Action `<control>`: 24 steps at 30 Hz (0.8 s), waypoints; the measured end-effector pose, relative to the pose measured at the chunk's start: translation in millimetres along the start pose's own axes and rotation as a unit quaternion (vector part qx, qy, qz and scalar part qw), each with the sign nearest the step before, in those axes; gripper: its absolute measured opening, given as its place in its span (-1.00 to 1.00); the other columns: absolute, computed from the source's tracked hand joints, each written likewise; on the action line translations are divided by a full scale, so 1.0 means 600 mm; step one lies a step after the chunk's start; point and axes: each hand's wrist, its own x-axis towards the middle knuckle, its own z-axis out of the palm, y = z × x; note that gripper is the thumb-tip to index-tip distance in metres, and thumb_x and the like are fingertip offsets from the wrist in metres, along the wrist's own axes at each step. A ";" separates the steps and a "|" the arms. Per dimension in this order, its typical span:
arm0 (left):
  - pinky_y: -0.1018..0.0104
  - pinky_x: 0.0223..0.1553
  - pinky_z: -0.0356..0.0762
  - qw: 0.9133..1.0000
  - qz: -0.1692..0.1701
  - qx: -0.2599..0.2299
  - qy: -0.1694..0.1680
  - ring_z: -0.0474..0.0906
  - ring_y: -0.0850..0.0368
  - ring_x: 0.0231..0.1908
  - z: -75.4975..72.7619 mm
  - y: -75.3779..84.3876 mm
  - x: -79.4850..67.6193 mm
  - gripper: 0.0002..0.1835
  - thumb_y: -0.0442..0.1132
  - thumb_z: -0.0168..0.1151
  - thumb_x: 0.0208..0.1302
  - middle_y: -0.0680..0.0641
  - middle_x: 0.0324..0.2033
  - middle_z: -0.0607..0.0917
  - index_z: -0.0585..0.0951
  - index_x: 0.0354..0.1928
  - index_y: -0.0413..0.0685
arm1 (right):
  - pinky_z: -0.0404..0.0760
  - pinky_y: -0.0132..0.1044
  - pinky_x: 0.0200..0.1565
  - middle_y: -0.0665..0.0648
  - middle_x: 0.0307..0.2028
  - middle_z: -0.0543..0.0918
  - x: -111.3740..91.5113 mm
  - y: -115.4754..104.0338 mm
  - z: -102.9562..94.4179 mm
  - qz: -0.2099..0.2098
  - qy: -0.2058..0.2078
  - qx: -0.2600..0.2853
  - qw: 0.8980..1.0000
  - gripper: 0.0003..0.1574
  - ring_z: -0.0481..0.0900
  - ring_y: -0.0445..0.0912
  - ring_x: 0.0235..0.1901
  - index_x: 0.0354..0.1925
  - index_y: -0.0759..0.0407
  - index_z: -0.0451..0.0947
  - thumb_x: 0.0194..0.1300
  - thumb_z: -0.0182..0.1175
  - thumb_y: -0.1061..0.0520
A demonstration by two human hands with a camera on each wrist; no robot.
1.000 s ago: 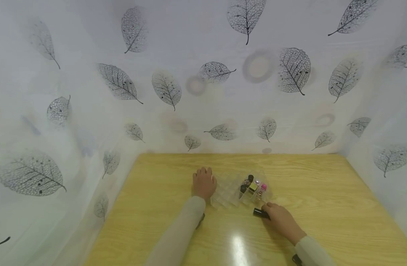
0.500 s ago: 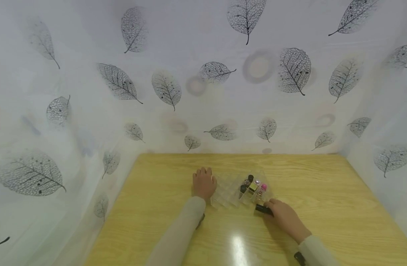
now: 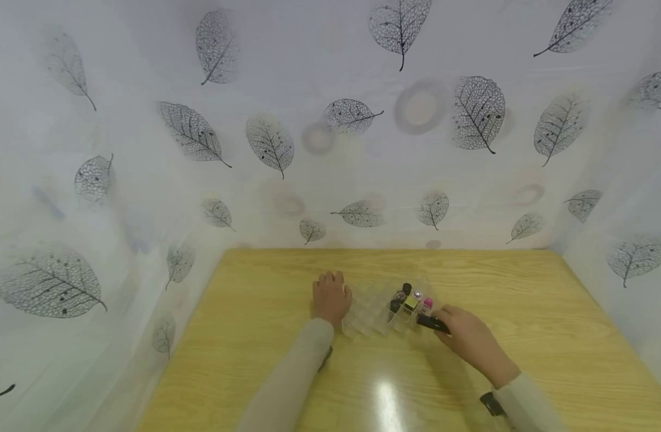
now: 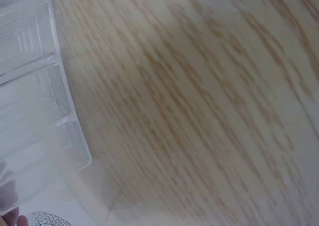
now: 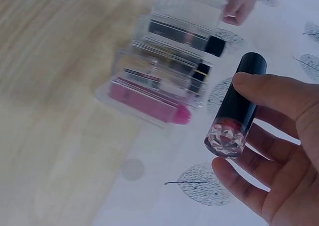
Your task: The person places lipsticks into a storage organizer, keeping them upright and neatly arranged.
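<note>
In the head view a clear compartmented lipstick organizer [image 3: 365, 309] sits on the table, with several lipsticks standing in its right part. My left hand [image 3: 331, 298] holds the organizer's left end; part of its fingers [image 4: 9, 193] shows at the lower left of the left wrist view. Between thumb and fingers, my right hand [image 3: 470, 339] holds a black lipstick [image 5: 244, 96] with a clear faceted end, tilted just off the organizer's near right corner. A pink lipstick [image 5: 149, 104] is in the nearest compartments, beside dark-capped ones.
The yellow wood-grain table [image 3: 254, 300] runs to a white leaf-printed sheet [image 3: 287, 72] behind and at both sides. Dark objects [image 3: 491, 403] show at the right wrist and under the left sleeve. The organizer's left compartments hold no visible lipsticks.
My right hand, holding the lipstick, has risen and moved a little right and away from me, bringing the lipstick up to the organizer's near right corner. The left hand has stayed put.
</note>
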 end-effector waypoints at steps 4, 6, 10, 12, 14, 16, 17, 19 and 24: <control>0.13 -0.21 0.39 1.000 -0.004 -0.002 -0.007 0.46 0.02 -0.24 -0.002 0.003 0.001 -0.77 -0.10 0.08 0.24 -0.07 -0.28 0.57 0.52 -0.16 -0.05 | 0.62 -0.25 -0.35 0.11 -0.39 0.64 0.007 -0.006 -0.024 -0.017 0.015 -0.010 1.000 -0.60 0.60 -0.09 -0.43 -0.25 0.26 0.61 -0.16 0.46 0.21; 0.13 -0.22 0.38 1.000 -0.004 -0.003 -0.007 0.45 0.02 -0.25 -0.005 0.004 0.001 -0.79 -0.10 0.09 0.23 -0.07 -0.29 0.57 0.52 -0.18 -0.05 | 0.62 -0.26 -0.35 0.11 -0.39 0.64 0.010 -0.009 -0.034 -0.027 0.024 -0.015 0.999 -0.58 0.60 -0.09 -0.43 -0.25 0.28 0.61 -0.16 0.46 0.20; 0.15 -0.24 0.37 1.000 -0.002 -0.002 -0.008 0.44 0.03 -0.26 -0.011 0.007 0.000 -0.81 -0.11 0.10 0.23 -0.06 -0.31 0.56 0.51 -0.21 -0.04 | 0.62 -0.26 -0.35 0.10 -0.40 0.64 0.014 -0.016 -0.052 -0.053 0.054 -0.020 0.997 -0.54 0.60 -0.09 -0.44 -0.24 0.29 0.62 -0.20 0.49 0.21; 0.15 -0.23 0.37 1.000 -0.002 -0.001 -0.011 0.44 0.03 -0.26 -0.013 0.008 0.000 -0.81 -0.11 0.09 0.24 -0.06 -0.30 0.56 0.51 -0.20 -0.05 | 0.61 -0.26 -0.36 0.09 -0.40 0.63 0.015 -0.019 -0.059 -0.068 0.072 -0.024 0.995 -0.52 0.60 -0.10 -0.44 -0.23 0.28 0.62 -0.23 0.50 0.21; 0.14 -0.21 0.38 1.000 -0.003 -0.002 -0.016 0.45 0.02 -0.25 -0.016 0.009 0.000 -0.80 -0.11 0.09 0.25 -0.07 -0.29 0.56 0.51 -0.18 -0.05 | 0.61 -0.26 -0.37 0.08 -0.39 0.63 0.017 -0.023 -0.065 -0.085 0.094 -0.027 0.992 -0.49 0.60 -0.10 -0.44 -0.22 0.26 0.63 -0.25 0.51 0.21; 0.13 -0.19 0.39 1.000 -0.003 -0.001 -0.021 0.46 0.02 -0.23 -0.017 0.010 0.001 -0.78 -0.11 0.08 0.25 -0.08 -0.28 0.57 0.52 -0.16 -0.06 | 0.60 -0.26 -0.38 0.06 -0.40 0.63 0.019 -0.027 -0.072 -0.099 0.112 -0.028 0.988 -0.49 0.59 -0.12 -0.45 -0.22 0.24 0.64 -0.27 0.52 0.21; 0.13 -0.18 0.39 1.000 -0.002 0.001 -0.021 0.46 0.01 -0.22 -0.017 0.010 0.001 -0.76 -0.10 0.08 0.25 -0.08 -0.27 0.57 0.52 -0.14 -0.07 | 0.60 -0.26 -0.39 0.06 -0.40 0.63 0.019 -0.029 -0.075 -0.105 0.121 -0.028 0.987 -0.49 0.58 -0.12 -0.46 -0.23 0.23 0.64 -0.28 0.52 0.21; 0.11 -0.17 0.41 1.000 0.000 0.003 -0.019 0.47 0.00 -0.21 -0.019 0.010 0.002 -0.74 -0.11 0.10 0.24 -0.10 -0.26 0.58 0.52 -0.11 -0.08 | 0.60 -0.26 -0.39 0.05 -0.41 0.63 0.021 -0.034 -0.082 -0.115 0.134 -0.024 0.984 -0.49 0.59 -0.13 -0.47 -0.24 0.22 0.64 -0.29 0.53 0.22; 0.11 -0.17 0.42 1.000 0.000 0.021 -0.014 0.49 0.00 -0.22 -0.015 0.003 0.005 -0.73 -0.11 0.13 0.20 -0.10 -0.26 0.59 0.51 -0.12 -0.08 | 0.60 -0.26 -0.40 0.05 -0.40 0.64 0.021 -0.041 -0.093 -0.129 0.149 -0.014 0.980 -0.47 0.60 -0.12 -0.47 -0.24 0.22 0.64 -0.32 0.54 0.22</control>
